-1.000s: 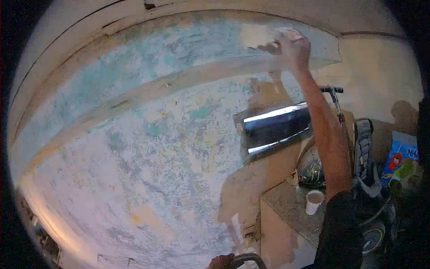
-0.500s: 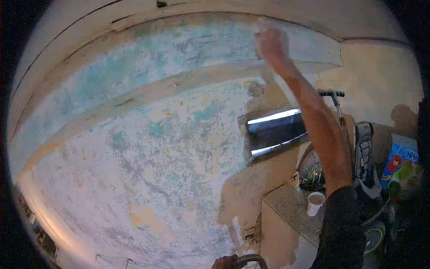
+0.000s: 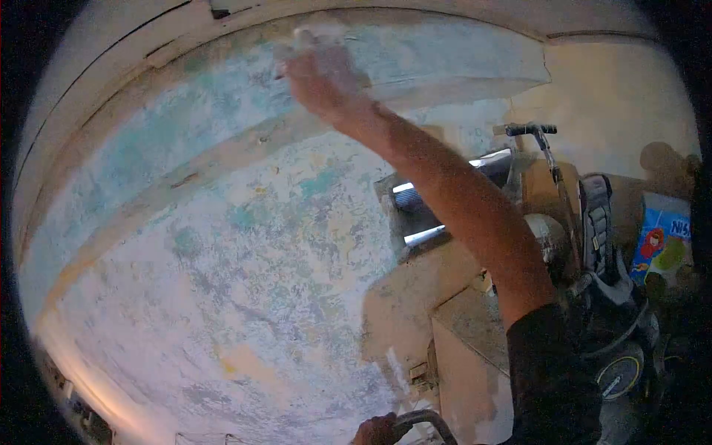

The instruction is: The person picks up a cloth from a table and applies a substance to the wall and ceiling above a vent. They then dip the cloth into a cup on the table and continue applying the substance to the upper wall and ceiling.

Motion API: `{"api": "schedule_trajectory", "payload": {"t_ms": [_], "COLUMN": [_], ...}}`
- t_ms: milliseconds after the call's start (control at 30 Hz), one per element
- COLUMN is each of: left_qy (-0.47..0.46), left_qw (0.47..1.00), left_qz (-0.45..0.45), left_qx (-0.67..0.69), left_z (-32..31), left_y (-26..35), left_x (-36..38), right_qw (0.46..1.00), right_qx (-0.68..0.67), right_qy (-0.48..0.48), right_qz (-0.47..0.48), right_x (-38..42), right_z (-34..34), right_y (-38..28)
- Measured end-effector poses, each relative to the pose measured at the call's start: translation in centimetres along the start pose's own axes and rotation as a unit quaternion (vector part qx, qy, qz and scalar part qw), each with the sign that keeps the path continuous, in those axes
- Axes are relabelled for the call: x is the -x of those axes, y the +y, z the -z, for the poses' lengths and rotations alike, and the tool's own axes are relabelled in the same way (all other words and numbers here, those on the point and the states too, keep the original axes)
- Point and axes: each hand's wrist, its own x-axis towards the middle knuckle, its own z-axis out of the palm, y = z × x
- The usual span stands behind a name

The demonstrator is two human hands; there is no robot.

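My right hand (image 3: 326, 78) is raised against the upper band of the wall (image 3: 445, 55), just under the ceiling. Motion blurs its fingers, which look closed; a small pale thing (image 3: 304, 35) shows at their tips, too smeared to name. At the bottom edge, my left hand (image 3: 377, 430) is wrapped around a dark curved tubular bar (image 3: 426, 417), most of which is out of view. The wall (image 3: 259, 297) has patchy white, grey and turquoise paint, and a ledge (image 3: 259, 141) runs across below the upper band.
Right of the wall are a small window opening (image 3: 423, 222), a tan box-like block (image 3: 463, 326), a T-shaped handle on a pole (image 3: 530, 130), a dark backpack (image 3: 597, 222) and a blue printed bag (image 3: 660, 237). A round yellow-rimmed object (image 3: 619, 377) sits lower right.
My right hand has swept left along the upper wall band, its forearm now slanting across the window. The left hand stays on the bar. The white cup is now hidden from view.
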Motion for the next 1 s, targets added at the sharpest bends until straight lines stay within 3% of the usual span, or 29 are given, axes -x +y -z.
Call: {"api": "schedule_trajectory", "payload": {"t_ms": [133, 233, 333, 400, 433, 467, 567, 600, 667, 767, 833, 933, 1000], "left_qy": [-0.001, 0.024, 0.053, 0.054, 0.008, -0.037, -0.046, -0.043, 0.044, 0.034, 0.04, 0.053, 0.06], "left_qw": [0.999, 0.998, 0.998, 0.998, 0.999, 0.996, 0.996, 0.996, 0.999, 0.998, 0.998, 0.997, 0.996], "left_qz": [-0.004, -0.003, 0.015, 0.025, 0.049, 0.072, 0.077, 0.078, -0.026, 0.003, 0.003, -0.006, -0.016], "left_qx": [-0.048, -0.056, -0.034, -0.016, -0.019, -0.021, -0.002, 0.001, -0.016, 0.048, 0.046, 0.056, 0.07], "left_z": [-1.5, -2.4, -3.1, -2.6, -0.4, 0.9, 1.4, 0.8, -1.0, 1.1, 0.3, -0.8, -0.9], "left_y": [-1.6, -1.9, -2.3, -2.2, -0.6, 0.5, 0.8, 0.2, -1.6, 0.3, -0.3, -1.0, -0.9], "left_x": [-0.3, -0.1, 0.1, 0.2, 0.2, 0.2, 0.2, 0.3, 0.7, 0.8, 0.6, 0.5, 0.4], "right_qw": [0.999, 0.996, 0.99, 0.971, 0.971, 0.97, 0.96, 0.96, 0.957, 0.966, 0.99, 0.989, 0.978], "right_qx": [-0.028, -0.073, -0.1, -0.153, -0.153, -0.143, -0.196, -0.167, -0.139, -0.031, -0.122, -0.093, 0.104], "right_qy": [0.016, -0.037, 0.017, 0.015, 0.015, 0.04, 0.074, 0.066, 0.077, 0.103, 0.027, 0.077, 0.118], "right_qz": [0.026, 0.048, 0.096, 0.183, 0.185, 0.192, 0.187, 0.215, 0.244, 0.235, 0.066, 0.085, 0.134], "right_x": [-0.8, -1.4, -1.2, -0.9, -0.6, -0.1, 1.0, 1.6, 2.8, 5.1, 7.2, 9.3, 10.3], "right_z": [-0.5, -0.5, -0.1, -0.7, -1.0, -1.5, -4.2, -3.2, -1.5, -0.3, 0.2, 0.8, 1.1], "right_y": [-3.2, -4.8, -5.3, -4.9, -4.2, -2.8, 2.6, 4.6, 8.8, 14.6, 17.7, 21.1, 22.4]}}
